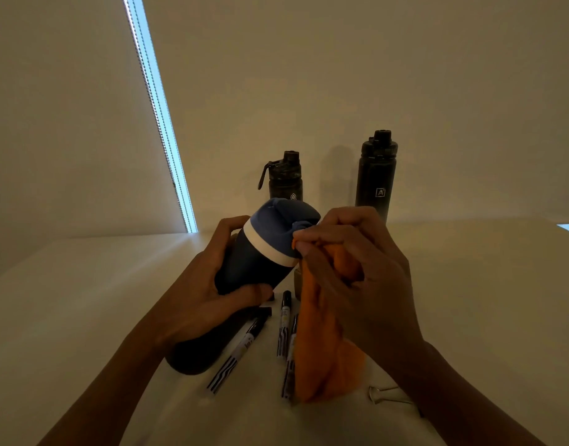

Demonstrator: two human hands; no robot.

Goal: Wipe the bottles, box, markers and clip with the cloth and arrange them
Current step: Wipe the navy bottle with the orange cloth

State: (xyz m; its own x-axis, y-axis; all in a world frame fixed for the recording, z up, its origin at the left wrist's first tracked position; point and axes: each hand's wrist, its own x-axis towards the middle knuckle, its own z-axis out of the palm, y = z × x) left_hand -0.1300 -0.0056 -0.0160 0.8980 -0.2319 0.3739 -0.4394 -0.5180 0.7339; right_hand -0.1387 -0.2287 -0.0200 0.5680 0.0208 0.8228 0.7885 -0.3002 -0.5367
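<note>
- Head view: the left hand [212,284] is wrapped around the body of a navy bottle [254,268], fingers curled under it and thumb over the far side. It holds the bottle off the tabletop [470,284], tilted with its top up and to the right.
- That bottle has a blue lid [283,220] above a white band [267,244]; no writing shows on it.
- The right hand [357,262] is closed in a fist around an orange cloth [325,349]. The bunched top of the cloth presses against the lid's edge, and the rest hangs down to the tabletop.
- Two black bottles stand upright at the back against the wall, well apart. The taller one [376,181], on the right, bears a white square mark with the letter "A". The shorter one [286,178], with a carry loop on its cap, shows a small white emblem, half hidden behind the blue lid and too small to read.
- Three markers lie on the tabletop below the hands: one [238,349] slanted on the left, a second [284,320] nearly upright in the picture, and a third [289,358] touching the cloth's edge. All have black-and-white wavy stripes; their label print is too small to read.
- A metal binder clip [386,394] lies just beside the right wrist.
</note>
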